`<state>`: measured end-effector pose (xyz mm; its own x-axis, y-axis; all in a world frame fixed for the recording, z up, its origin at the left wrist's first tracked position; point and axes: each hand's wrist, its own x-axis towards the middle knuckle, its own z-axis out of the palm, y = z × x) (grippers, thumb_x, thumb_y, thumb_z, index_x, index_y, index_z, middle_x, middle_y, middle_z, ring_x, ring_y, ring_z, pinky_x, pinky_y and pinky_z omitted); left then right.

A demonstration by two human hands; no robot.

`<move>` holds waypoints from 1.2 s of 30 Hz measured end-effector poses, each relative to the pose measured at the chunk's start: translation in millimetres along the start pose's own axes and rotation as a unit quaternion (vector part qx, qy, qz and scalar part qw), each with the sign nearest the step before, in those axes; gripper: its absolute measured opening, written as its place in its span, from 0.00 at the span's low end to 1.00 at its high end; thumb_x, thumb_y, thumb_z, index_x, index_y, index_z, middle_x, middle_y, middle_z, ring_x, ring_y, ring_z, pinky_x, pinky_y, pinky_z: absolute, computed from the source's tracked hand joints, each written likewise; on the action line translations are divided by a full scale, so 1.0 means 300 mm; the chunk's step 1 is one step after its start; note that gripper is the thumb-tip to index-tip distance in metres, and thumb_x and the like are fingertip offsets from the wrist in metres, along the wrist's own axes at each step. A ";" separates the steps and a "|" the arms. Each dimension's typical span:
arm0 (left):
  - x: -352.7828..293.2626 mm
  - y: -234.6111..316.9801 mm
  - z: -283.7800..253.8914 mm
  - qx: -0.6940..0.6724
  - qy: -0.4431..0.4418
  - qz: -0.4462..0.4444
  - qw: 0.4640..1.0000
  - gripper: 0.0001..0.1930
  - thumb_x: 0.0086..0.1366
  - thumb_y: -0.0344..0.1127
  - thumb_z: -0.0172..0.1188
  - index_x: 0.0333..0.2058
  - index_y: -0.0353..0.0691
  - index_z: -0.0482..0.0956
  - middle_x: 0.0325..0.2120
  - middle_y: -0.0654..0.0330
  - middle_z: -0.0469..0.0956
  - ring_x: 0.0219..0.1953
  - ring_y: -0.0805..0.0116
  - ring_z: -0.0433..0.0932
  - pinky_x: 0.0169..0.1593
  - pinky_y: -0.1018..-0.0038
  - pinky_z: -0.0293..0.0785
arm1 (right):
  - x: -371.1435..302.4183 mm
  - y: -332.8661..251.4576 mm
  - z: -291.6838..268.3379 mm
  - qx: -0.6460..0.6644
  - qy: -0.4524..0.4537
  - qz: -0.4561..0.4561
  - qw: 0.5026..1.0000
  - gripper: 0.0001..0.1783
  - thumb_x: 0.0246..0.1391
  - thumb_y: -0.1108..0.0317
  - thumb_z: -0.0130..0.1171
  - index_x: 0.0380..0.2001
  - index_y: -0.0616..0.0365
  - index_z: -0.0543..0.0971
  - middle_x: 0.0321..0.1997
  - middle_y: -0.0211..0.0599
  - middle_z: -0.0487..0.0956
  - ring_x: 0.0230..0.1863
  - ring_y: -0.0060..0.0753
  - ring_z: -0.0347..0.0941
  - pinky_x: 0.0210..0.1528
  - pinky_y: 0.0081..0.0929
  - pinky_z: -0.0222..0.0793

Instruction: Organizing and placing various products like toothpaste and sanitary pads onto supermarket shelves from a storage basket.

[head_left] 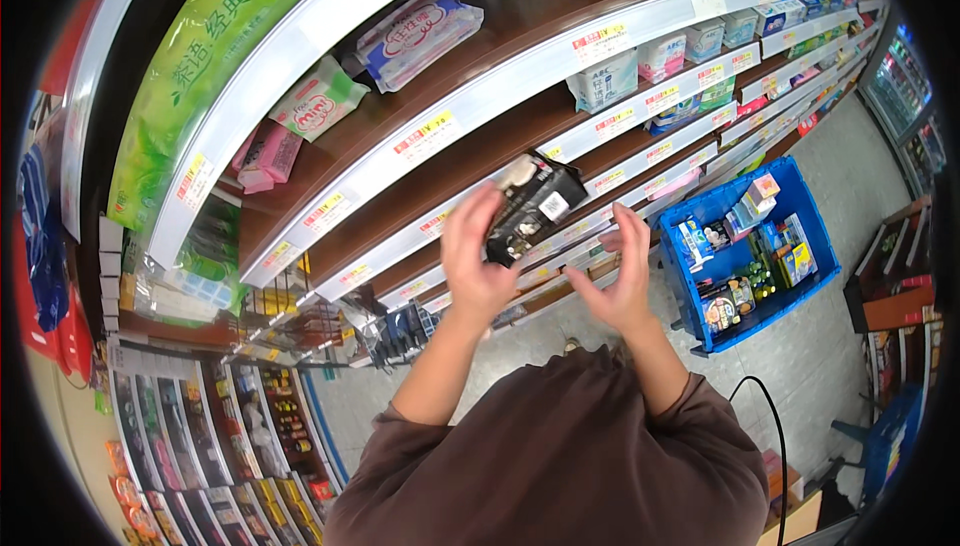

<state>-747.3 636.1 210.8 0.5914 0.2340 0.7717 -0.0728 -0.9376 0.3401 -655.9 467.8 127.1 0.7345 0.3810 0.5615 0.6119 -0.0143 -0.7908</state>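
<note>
A black soft package [537, 208] with a white code label is gripped in my left hand [474, 251], tilted in front of the shelves. My fingers and thumb close on its left end. To its right, my right hand [618, 271] is raised with fingers and thumb apart, touching nothing. Behind the package runs a brown shelf [420, 201] with a white price rail. On the upper shelves lie a purple and white package [418, 36], a green and white package [320, 98] and a pink package [268, 156].
A blue crate [708, 338] holding several boxes and bottles stands at the right, beside the shelves. Several white, pink and blue packs [605, 81] line the farther shelf. A large green pack [195, 66] is at upper left. A black cable [778, 426] hangs at lower right.
</note>
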 end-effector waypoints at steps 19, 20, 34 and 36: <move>0.292 -0.245 0.069 -0.098 -0.212 -0.237 0.943 0.37 0.58 0.46 0.69 0.58 0.27 0.67 0.52 0.47 0.74 0.55 0.57 0.71 0.62 0.68 0.61 | -0.165 0.308 -0.192 -0.063 0.075 0.165 0.981 0.21 0.45 0.74 0.67 0.45 0.59 0.76 0.43 0.38 0.75 0.29 0.28 0.70 0.33 0.25 0.68; 0.309 -0.210 0.051 -0.097 -0.238 -0.302 0.918 0.38 0.58 0.48 0.69 0.57 0.26 0.67 0.52 0.47 0.75 0.55 0.57 0.71 0.62 0.68 0.61 | -0.171 0.385 -0.235 -0.095 0.090 0.184 0.974 0.20 0.45 0.73 0.67 0.43 0.60 0.76 0.40 0.38 0.75 0.29 0.29 0.71 0.31 0.26 0.68; 0.235 -0.268 -0.013 0.003 -0.132 -0.384 0.914 0.31 0.48 0.30 0.74 0.51 0.29 0.73 0.47 0.55 0.76 0.48 0.63 0.75 0.57 0.69 0.68 | -0.311 1.683 -0.649 -0.265 0.044 0.569 0.777 0.24 0.42 0.60 0.67 0.43 0.60 0.79 0.46 0.50 0.80 0.50 0.53 0.76 0.52 0.40 0.72; 0.217 -0.326 -0.097 0.015 -0.154 -0.407 0.900 0.37 0.47 0.35 0.75 0.55 0.28 0.69 0.49 0.56 0.74 0.50 0.62 0.74 0.58 0.68 0.68 | -0.303 1.783 -0.636 -0.214 0.024 0.620 0.754 0.34 0.38 0.59 0.71 0.51 0.61 0.76 0.49 0.55 0.80 0.51 0.54 0.76 0.55 0.39 0.72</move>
<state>-725.1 750.3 243.3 0.6330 0.7693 0.0866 0.5049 -0.4951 0.7071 -339.5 249.1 -300.4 0.8232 -0.2048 -0.5296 -0.5238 -0.6338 -0.5691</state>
